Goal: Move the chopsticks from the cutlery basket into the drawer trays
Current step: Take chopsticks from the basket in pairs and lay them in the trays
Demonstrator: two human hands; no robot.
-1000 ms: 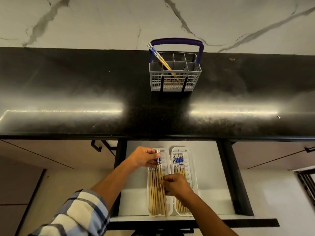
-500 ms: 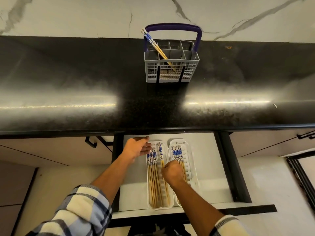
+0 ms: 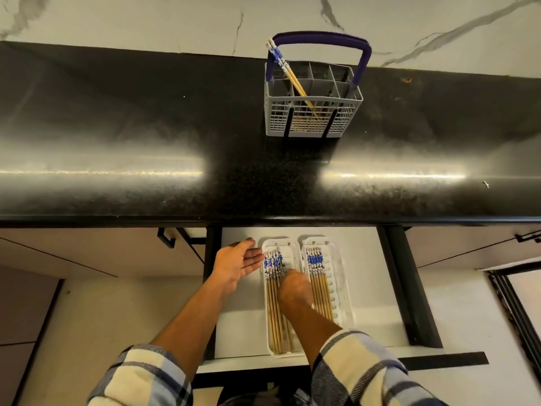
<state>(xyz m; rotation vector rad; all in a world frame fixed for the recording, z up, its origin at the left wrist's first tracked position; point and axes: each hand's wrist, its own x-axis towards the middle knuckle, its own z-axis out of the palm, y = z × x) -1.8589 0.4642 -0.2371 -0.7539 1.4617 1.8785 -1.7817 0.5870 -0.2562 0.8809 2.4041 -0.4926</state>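
A grey cutlery basket (image 3: 345, 112) with a purple handle stands on the black countertop. A pair of blue-topped chopsticks (image 3: 288, 76) leans in its left compartment. Below, the open drawer (image 3: 243, 320) holds two white trays side by side. The left tray (image 3: 280, 243) has several chopsticks (image 3: 271, 306) lying lengthwise, and the right tray (image 3: 338, 271) has several more (image 3: 319, 284). My right hand (image 3: 294, 288) is over the left tray, fingers curled down on the chopsticks there; its fingertips are hidden. My left hand (image 3: 237, 266) is flat with straight fingers at the left tray's left rim.
The black countertop (image 3: 146, 136) overhangs the back of the drawer, with a marble wall (image 3: 146, 16) behind it. Dark drawer rails (image 3: 409, 288) run down the right side. Cabinet fronts with black handles (image 3: 167, 238) flank the drawer.
My left hand let go of the chopstick tops and opened flat beside the left tray. The bundle now lies in that tray, and my right hand slid up along it.
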